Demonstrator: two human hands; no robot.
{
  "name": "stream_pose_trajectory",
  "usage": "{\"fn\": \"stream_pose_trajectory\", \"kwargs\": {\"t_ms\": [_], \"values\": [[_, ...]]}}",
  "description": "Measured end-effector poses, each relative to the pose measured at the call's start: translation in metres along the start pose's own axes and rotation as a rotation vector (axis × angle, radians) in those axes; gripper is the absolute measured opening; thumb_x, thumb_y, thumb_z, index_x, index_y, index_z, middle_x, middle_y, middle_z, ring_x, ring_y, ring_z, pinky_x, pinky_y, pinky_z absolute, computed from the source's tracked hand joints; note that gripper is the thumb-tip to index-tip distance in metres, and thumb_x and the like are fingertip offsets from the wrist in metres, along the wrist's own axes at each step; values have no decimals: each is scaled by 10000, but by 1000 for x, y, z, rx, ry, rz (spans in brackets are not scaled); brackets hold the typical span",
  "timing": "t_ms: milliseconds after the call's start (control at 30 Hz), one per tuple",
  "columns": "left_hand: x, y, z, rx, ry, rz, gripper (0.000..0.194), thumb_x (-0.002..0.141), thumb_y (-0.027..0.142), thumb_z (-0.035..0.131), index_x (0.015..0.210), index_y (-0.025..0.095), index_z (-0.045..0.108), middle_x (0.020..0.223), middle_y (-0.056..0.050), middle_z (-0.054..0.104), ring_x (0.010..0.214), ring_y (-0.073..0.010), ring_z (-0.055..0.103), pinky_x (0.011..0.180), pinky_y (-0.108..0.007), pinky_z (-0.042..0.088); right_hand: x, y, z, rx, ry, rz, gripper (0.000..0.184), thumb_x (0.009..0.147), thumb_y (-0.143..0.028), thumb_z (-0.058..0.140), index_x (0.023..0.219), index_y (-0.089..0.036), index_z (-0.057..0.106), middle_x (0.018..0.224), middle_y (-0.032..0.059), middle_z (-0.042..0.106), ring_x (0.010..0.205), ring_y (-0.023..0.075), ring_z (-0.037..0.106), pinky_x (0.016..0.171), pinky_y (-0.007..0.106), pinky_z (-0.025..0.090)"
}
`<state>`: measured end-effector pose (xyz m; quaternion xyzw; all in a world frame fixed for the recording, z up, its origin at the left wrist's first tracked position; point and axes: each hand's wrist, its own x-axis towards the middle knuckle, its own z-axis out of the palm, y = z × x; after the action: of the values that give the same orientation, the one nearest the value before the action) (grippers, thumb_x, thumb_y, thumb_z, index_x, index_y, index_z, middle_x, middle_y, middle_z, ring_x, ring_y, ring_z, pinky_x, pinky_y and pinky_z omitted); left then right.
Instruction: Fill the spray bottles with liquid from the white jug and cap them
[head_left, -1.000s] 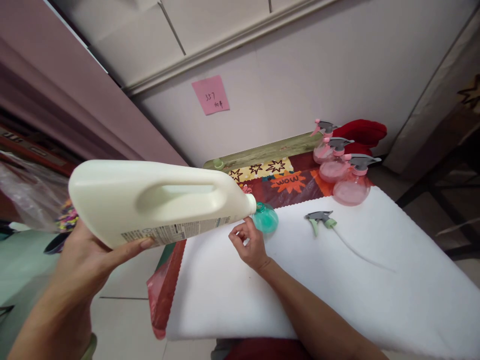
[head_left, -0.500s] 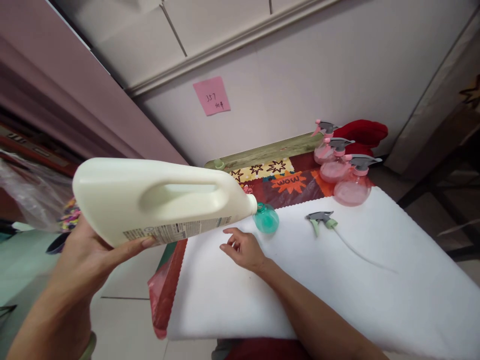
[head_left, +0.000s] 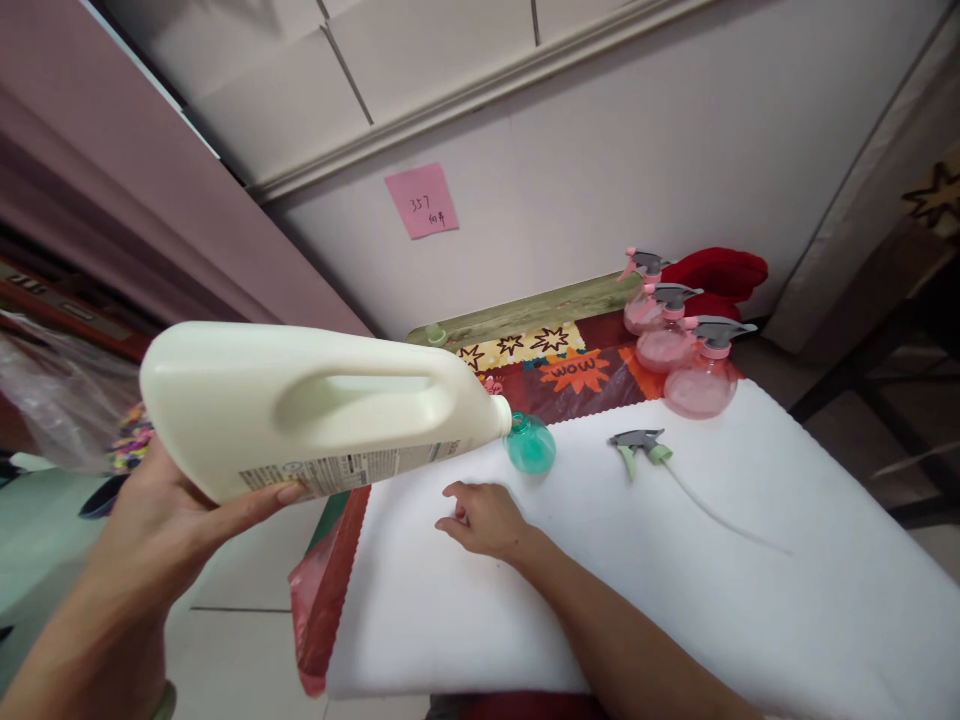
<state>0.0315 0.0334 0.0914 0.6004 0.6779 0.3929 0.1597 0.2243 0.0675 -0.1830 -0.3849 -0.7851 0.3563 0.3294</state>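
My left hand (head_left: 172, 525) is wrapped round the base of a large cream detergent jug (head_left: 225, 390), which lies tilted on its side with its mouth toward the right. The jug's uncapped mouth is right at the neck of a small round green spray bottle (head_left: 531, 446) that stands without its head and has green showing inside. Below them, my right hand (head_left: 487, 520) is empty, thumb and forefinger apart, close over the white table. A grey and light-green spray head (head_left: 641, 447) lies to the right, its thin tube stretched out along the surface.
Three pink spray bottles (head_left: 701, 387) with grey heads stand at the table's far right corner, before a red cloth item (head_left: 716, 270). A small green cap (head_left: 436, 334) is at the back edge. A pink note (head_left: 422, 200) is stuck on the wall.
My right hand has drawn slightly down and away from the green bottle. The jug has barely moved, its mouth still at the bottle's neck. The whole view has shifted a little.
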Motion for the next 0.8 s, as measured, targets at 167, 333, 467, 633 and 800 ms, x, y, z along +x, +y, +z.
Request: {"fn": "stream_pose_trajectory", "kwargs": {"t_ms": [167,333,467,633,800], "values": [[2,4,1,2,-2,9,655,390,298,981,990,204,737,1153,-63,747,937,-237,687,779,-266,614,0,-3,-6,-9,-53,22,384,890,-407,710,1215,-204,680,820,9,806,776,216,744,672,302,464],[2,10,2,0,-31,13,638,410,276,973,996,210,728,1268,-65,717,988,-258,680,820,-307,614,0,-5,-10,-15,-117,53,443,922,-439,665,1287,-189,649,890,18,809,846,220,744,727,310,470],[3,10,-1,73,-16,23,635,418,310,973,996,210,730,1210,-62,734,970,-259,676,814,-314,610,0,-5,-10,-13,-121,51,445,926,-442,660,1295,-194,643,906,22,810,869,225,743,746,313,469],[5,10,-1,67,-25,24,646,423,301,975,1008,200,721,1244,-68,718,981,-253,672,810,-298,602,1,-6,-11,-18,-133,64,465,931,-441,653,1319,-187,624,902,22,807,864,229,742,727,319,456],[6,16,2,38,-60,25,647,461,281,962,1049,199,704,1241,-74,721,917,-226,674,775,-297,607,1,-8,-13,-11,-133,61,482,931,-444,651,1337,-187,612,906,18,811,871,231,741,726,318,449]]}}
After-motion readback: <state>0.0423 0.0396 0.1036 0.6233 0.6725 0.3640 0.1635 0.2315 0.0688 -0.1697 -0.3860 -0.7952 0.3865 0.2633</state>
